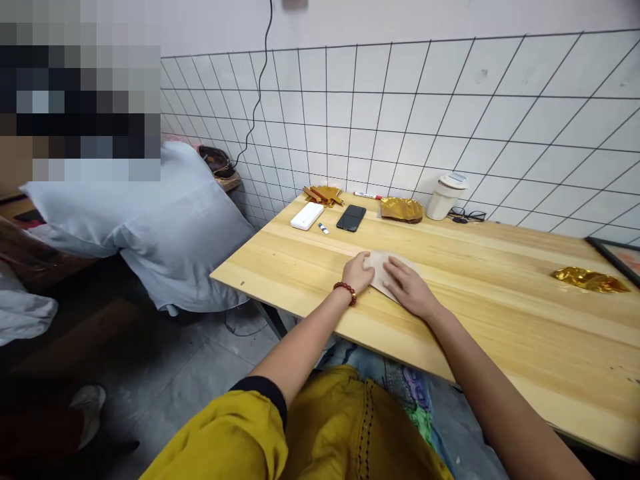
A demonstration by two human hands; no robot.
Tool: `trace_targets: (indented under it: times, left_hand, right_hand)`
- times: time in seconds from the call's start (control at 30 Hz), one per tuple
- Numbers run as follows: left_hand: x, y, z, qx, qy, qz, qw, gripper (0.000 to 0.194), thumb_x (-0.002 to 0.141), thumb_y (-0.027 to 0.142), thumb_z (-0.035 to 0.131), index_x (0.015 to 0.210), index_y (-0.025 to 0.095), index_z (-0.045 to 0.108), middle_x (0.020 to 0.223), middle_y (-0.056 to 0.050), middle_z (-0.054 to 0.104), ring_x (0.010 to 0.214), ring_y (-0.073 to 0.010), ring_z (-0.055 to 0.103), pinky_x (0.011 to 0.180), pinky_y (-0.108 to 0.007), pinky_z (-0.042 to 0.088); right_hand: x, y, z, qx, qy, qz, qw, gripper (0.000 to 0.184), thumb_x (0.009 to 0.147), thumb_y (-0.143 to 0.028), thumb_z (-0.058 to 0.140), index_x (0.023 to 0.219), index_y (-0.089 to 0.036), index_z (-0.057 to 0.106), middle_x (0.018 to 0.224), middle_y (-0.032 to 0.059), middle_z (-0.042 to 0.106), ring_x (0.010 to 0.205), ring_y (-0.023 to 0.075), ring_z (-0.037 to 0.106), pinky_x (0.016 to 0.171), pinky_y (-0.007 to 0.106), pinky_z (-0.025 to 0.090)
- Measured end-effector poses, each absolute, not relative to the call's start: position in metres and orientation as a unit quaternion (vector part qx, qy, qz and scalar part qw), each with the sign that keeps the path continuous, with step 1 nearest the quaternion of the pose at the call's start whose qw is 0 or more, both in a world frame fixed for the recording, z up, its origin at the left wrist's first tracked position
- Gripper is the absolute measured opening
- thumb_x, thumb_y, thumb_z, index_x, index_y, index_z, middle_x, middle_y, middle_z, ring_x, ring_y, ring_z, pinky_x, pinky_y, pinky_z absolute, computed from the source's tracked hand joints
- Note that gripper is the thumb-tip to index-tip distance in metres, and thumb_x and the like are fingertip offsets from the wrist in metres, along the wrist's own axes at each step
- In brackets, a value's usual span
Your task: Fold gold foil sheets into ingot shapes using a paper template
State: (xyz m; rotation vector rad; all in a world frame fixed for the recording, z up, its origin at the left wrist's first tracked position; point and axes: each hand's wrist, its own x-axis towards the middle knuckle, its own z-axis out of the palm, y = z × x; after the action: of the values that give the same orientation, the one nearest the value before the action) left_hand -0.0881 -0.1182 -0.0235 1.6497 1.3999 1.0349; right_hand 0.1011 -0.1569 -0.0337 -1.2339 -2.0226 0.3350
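Both hands are down on the pale paper sheet (381, 270), which lies flat on the wooden table (500, 313) at the centre of the frame: the left hand (358, 272) curls its fingers loosely on the sheet's left edge, the right hand (407, 285) presses flat with fingers held together. Toward the upper middle sit a white power bank (307, 216), a black phone (351, 218) and gold foil (401, 209); a person in a grey shirt (165, 227) bends at left.

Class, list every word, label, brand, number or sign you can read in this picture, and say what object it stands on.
No text can be read anywhere.
White power bank: plain, no marking visible.
Black phone: screen dark.
Red marker: any print is too small.
White cup: no label shows.
Beige sheet under the left hand and right hand: blank.
Framed picture at the table's right edge: too blurred.
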Motion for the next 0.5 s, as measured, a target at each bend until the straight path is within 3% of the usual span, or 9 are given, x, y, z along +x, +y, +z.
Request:
trace_targets:
  times: [0.1,0.2,0.3,0.37,0.5]
  left_hand:
    - [-0.09,-0.124,-0.024,0.683,0.503,0.379,0.369,0.023,0.079,0.03,0.065,0.098,0.018,0.073,0.094,-0.005,0.074,0.09,-0.0194,0.067,0.088,-0.032,0.052]
    - [-0.09,-0.134,-0.023,0.674,0.512,0.392,0.362,0.035,0.087,0.04,0.056,0.107,0.016,0.071,0.083,-0.005,0.071,0.077,-0.0176,0.065,0.077,-0.031,0.053]
    - [-0.081,-0.147,-0.02,0.701,0.525,0.41,0.256,0.052,0.089,0.032,0.051,0.136,0.01,0.053,0.12,-0.015,0.067,0.109,-0.0214,0.063,0.094,-0.035,0.051]
    - [-0.07,-0.156,-0.018,0.793,0.476,0.33,0.189,0.062,0.089,0.032,0.052,0.145,0.007,0.042,0.148,-0.02,0.048,0.138,-0.0248,0.044,0.113,-0.039,0.038]
    - [-0.051,-0.176,-0.016,0.889,0.427,0.116,0.12,0.065,0.098,0.046,0.033,0.151,0.008,0.033,0.161,-0.017,0.029,0.152,-0.0271,0.021,0.124,-0.05,0.015]
  right_hand:
    - [0.099,-0.164,-0.034,-0.489,-0.844,0.076,0.208,0.061,0.095,-0.052,0.048,0.143,-0.015,0.052,0.152,0.0207,0.043,0.14,0.0341,0.043,0.113,0.055,0.035]
    - [0.114,-0.171,-0.032,-0.471,-0.873,0.037,0.123,0.066,0.1,-0.054,0.033,0.148,-0.011,0.045,0.157,0.0218,0.036,0.145,0.033,0.036,0.116,0.053,0.032]
    - [0.13,-0.183,-0.028,-0.456,-0.886,0.021,0.081,0.066,0.101,-0.055,0.026,0.151,-0.015,0.04,0.159,0.0178,0.031,0.147,0.03,0.031,0.117,0.052,0.029]
    - [0.135,-0.191,-0.027,-0.459,-0.886,0.019,0.065,0.066,0.102,-0.055,0.023,0.154,-0.017,0.033,0.161,0.0152,0.028,0.149,0.0285,0.029,0.118,0.053,0.028]
    - [0.138,-0.209,-0.029,-0.483,-0.874,0.016,0.053,0.067,0.102,-0.054,0.022,0.158,-0.018,0.021,0.163,0.0133,0.024,0.151,0.0266,0.024,0.119,0.052,0.026]
